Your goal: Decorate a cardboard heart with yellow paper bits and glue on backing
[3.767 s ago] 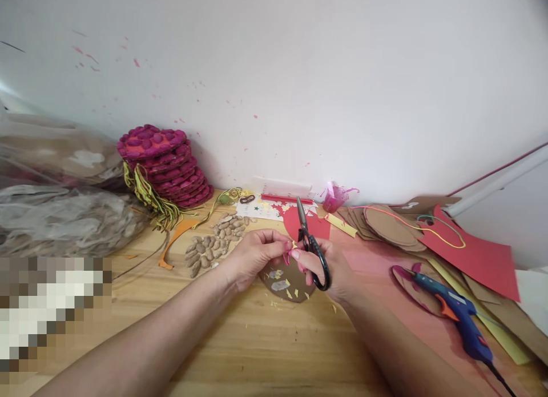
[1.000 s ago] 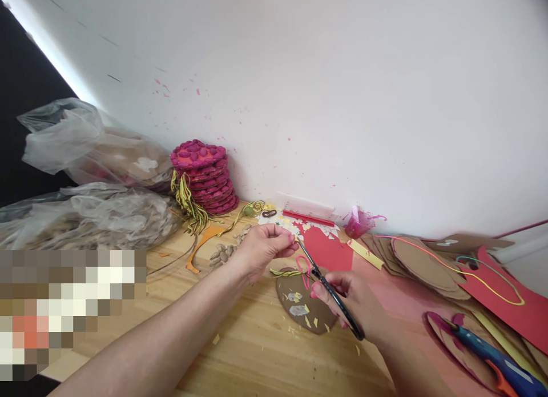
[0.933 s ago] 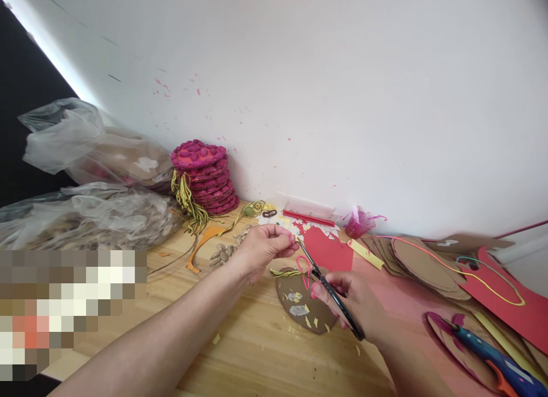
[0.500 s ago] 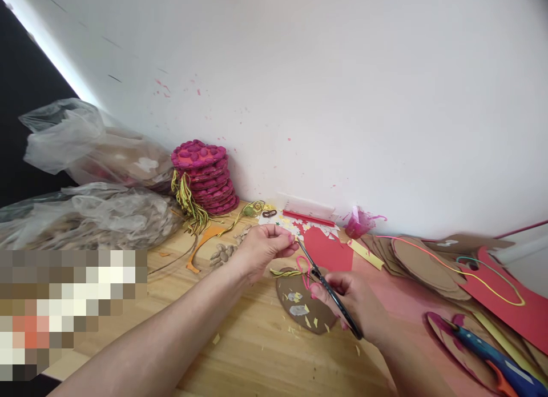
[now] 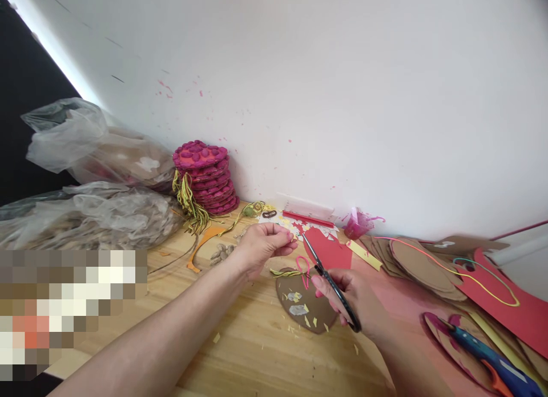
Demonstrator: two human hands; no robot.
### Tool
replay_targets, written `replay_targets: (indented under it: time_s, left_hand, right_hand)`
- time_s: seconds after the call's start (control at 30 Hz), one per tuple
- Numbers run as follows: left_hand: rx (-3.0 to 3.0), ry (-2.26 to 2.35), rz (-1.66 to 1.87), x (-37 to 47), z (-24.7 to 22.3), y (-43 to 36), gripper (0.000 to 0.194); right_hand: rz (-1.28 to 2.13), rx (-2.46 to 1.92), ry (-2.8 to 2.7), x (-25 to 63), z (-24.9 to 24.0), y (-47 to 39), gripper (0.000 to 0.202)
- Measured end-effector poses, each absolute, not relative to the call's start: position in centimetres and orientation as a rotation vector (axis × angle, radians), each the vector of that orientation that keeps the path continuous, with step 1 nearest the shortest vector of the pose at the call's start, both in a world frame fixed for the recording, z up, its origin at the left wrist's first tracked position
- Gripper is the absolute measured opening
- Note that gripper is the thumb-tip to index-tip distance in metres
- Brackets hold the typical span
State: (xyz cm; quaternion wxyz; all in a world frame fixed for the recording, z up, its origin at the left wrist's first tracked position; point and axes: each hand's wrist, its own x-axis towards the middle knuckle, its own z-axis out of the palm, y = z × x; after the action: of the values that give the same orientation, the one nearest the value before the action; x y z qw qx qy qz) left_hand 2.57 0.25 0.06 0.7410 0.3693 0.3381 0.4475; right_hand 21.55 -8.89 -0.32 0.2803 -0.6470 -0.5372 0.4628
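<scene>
My right hand [image 5: 342,297] is wrapped round the handles of dark scissors [image 5: 317,261], whose blades point up and away toward my other hand. My left hand [image 5: 270,245] is closed in a pinch on a tiny pale yellow piece of paper [image 5: 295,237], mostly covered by the fingertips. The blade tips are just right of that piece, apart from it. Below the hands lies a brown cardboard shape [image 5: 306,305] with small yellow scraps and shiny glue-like patches on it. A pink loop [image 5: 302,265] and a yellow-green string tassel [image 5: 285,273] are at its top.
Red paper [image 5: 329,248] and small cut stars lie beyond the hands. At the back left stand stacked magenta discs [image 5: 205,174] beside plastic bags [image 5: 94,208]. A glue gun [image 5: 488,351], cardboard ovals [image 5: 422,265] and a yellow strip [image 5: 363,255] are on the right.
The scissors' tips have drawn slightly away to the right from the small yellow piece. My left hand has stayed nearly still, still pinching.
</scene>
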Motion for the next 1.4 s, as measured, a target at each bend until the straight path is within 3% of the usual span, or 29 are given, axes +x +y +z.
replay_targets:
  time_s: [0.67,1.4]
  left_hand:
    - [0.925,0.698,0.638,2.0,0.9,-0.3,0.018]
    - [1.036,0.7,0.57,2.8,0.8,-1.6,0.018]
  right_hand:
    - [1.296,-1.763,-1.742,24.7,2.1,-10.9,0.042]
    - [1.102,-1.966,-1.971,25.0,5.1,-11.7,0.047]
